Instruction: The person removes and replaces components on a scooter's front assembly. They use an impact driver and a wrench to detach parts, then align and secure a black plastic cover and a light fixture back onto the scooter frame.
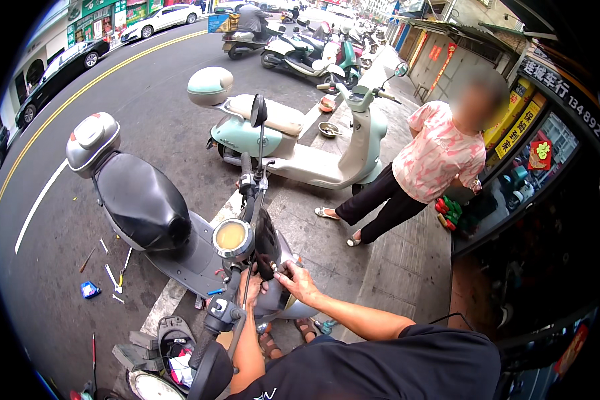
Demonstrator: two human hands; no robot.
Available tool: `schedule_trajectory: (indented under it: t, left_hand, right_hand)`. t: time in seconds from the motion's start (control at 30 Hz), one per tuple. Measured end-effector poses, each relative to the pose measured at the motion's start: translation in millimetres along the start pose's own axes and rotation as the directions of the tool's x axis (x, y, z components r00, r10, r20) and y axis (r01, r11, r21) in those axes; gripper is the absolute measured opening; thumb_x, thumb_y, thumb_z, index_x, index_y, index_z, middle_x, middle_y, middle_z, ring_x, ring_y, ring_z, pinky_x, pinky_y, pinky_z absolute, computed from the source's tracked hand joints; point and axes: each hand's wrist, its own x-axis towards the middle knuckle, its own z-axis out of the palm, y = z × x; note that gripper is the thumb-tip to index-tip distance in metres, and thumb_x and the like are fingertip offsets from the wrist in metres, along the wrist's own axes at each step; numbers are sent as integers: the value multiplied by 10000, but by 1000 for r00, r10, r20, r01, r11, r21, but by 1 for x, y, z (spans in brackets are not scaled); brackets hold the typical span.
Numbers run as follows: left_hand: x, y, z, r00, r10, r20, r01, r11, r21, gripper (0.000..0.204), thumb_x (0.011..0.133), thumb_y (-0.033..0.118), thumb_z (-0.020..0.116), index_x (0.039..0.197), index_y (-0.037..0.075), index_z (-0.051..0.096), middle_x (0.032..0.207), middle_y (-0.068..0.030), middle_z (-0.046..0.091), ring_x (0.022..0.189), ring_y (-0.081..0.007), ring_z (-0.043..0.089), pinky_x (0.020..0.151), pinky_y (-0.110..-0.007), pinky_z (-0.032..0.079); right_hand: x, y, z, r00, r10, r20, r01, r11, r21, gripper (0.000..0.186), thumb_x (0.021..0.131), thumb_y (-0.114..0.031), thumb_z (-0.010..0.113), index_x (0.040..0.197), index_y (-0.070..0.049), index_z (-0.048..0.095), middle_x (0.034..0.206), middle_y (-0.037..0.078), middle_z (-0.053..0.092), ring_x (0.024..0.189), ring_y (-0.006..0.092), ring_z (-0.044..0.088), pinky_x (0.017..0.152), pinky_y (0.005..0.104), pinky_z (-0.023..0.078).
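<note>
Grey scooter [180, 247]: heavy, rigid; I would steady it by the handlebar [237, 293].
Left hand [252, 285]: fingers closed on dark wiring [267, 265] behind the headlamp.
Right hand [299, 281]: pinching that same wiring, soft and easily damaged.

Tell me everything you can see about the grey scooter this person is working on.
The grey scooter stands on the roadside paving, front end toward the camera. It has a glossy black seat, a silver top box at the rear, a round dial on the handlebar and an upright mirror. The left hand and right hand touch dark parts at its front, just behind the dial. Tools lie beside it on the road.
</note>
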Motion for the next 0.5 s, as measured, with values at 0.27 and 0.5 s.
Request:
schedule_trajectory:
  t: [0.27, 0.5]
  left_hand:
    - [0, 8, 8, 1000, 7, 4, -7, 999, 51, 141, 880, 152, 585, 935, 28, 621, 670, -27, 595, 479, -88, 527, 398, -217, 400]
    - [6, -5, -5, 999, -12, 45, 11, 999, 32, 161, 914, 124, 521, 1021, 51, 615, 696, -23, 597, 481, -84, 524, 402, -216, 395]
  right_hand:
    - [6, 11, -4, 981, -193, 30, 193, 932, -308, 246, 854, -270, 614, 902, -37, 551, 772, 170, 601, 744, 386, 588, 651, 437, 463]
    - [7, -3, -11, 973, -223, 65, 229, 885, -405, 203, 869, -259, 592, 914, -61, 574, 824, 137, 610, 798, 344, 601, 697, 419, 474]
